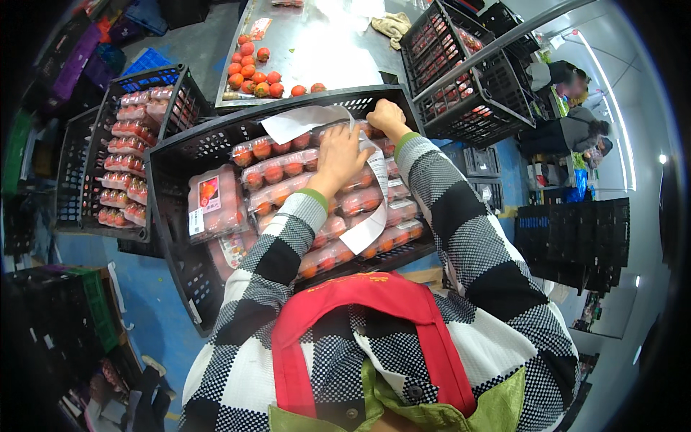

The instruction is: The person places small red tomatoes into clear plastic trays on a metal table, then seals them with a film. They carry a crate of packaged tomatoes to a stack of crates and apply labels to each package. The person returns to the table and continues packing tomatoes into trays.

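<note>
A black plastic crate (178,270) before me holds rows of clear plastic packs of red-orange tomatoes (272,174). My left hand (343,156) lies palm down over the packs, its thumb apart from the fingers. A white paper strip of labels (381,178) loops past its fingertips and trails down over the packs. At the crate's far right corner, my right hand (387,116) has curled fingers close to a pack in the back row; its grip is hidden. To the left, a pack with a pink picture label (211,194) lies flat on another pack.
Loose tomatoes (248,71) and a beige cloth (392,27) are on the metal table (302,54) beyond. Packed crates stand left (181,102) and right (475,102), the latter beside a metal rail (502,43). Stacked black crates (572,237) are farther right. People (567,129) are in the background.
</note>
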`<state>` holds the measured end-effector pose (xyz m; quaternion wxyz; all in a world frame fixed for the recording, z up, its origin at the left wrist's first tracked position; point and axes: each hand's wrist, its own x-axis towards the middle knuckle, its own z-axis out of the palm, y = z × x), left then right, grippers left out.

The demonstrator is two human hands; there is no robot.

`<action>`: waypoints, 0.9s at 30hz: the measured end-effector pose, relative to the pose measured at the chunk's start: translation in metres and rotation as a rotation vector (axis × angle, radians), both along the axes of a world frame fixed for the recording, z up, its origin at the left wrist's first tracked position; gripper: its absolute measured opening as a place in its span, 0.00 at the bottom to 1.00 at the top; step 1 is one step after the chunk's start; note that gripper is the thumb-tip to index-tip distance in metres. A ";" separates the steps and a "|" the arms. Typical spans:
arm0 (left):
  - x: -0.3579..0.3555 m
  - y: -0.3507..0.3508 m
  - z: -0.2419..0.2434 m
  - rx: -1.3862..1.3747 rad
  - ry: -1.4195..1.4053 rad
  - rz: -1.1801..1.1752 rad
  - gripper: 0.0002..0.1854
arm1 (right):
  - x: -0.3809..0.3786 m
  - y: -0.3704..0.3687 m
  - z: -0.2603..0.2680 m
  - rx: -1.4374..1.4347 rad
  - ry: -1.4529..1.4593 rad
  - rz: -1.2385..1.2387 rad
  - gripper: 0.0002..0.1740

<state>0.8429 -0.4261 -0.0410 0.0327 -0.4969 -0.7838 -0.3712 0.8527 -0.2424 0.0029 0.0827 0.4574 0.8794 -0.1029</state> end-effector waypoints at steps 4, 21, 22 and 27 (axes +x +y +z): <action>-0.010 0.000 0.001 0.028 0.026 -0.028 0.29 | -0.003 0.001 0.005 0.004 -0.137 0.101 0.22; -0.035 -0.155 0.094 0.692 -1.123 -0.137 0.33 | 0.074 -0.153 0.044 -1.162 0.983 0.594 0.27; -0.031 -0.156 0.099 0.702 -1.121 -0.146 0.32 | 0.082 -0.164 0.050 -1.140 0.964 0.497 0.26; -0.004 -0.170 0.116 0.421 -0.964 -0.195 0.28 | 0.100 -0.194 0.068 -0.885 1.126 0.439 0.23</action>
